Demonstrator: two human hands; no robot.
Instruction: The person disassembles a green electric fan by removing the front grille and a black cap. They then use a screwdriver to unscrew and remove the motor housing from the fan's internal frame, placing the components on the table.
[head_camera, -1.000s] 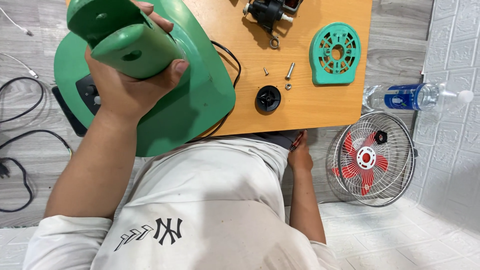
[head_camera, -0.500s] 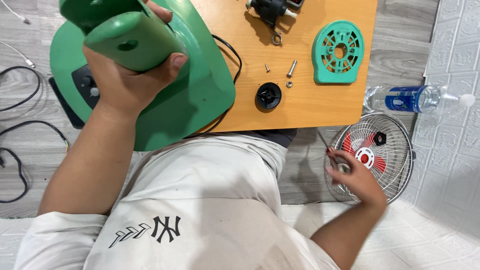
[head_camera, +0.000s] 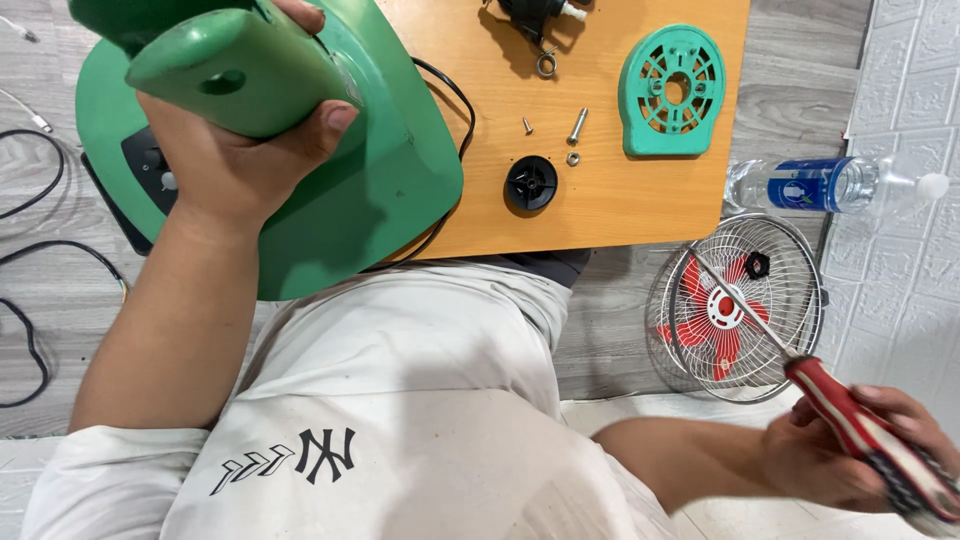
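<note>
My left hand (head_camera: 235, 160) grips the green stem of a fan body (head_camera: 230, 70), which rises from a round green base (head_camera: 370, 200) resting partly on the wooden table (head_camera: 640, 210). My right hand (head_camera: 860, 455) is low at the right, off the table, closed around the red-and-white handle of a screwdriver (head_camera: 850, 420). Its thin shaft points up and left over a wire fan grille (head_camera: 735, 305) with red blades lying on the floor.
On the table lie a teal motor cover (head_camera: 672, 90), a black round knob (head_camera: 530, 183), two screws (head_camera: 577, 125) and a black part (head_camera: 530, 18) at the far edge. A plastic water bottle (head_camera: 830, 185) lies on the floor. Black cables (head_camera: 40, 250) trail at the left.
My right hand went from under the table edge down to the floor by the grille and came up holding the screwdriver. The left hand has kept its grip on the green fan body.
</note>
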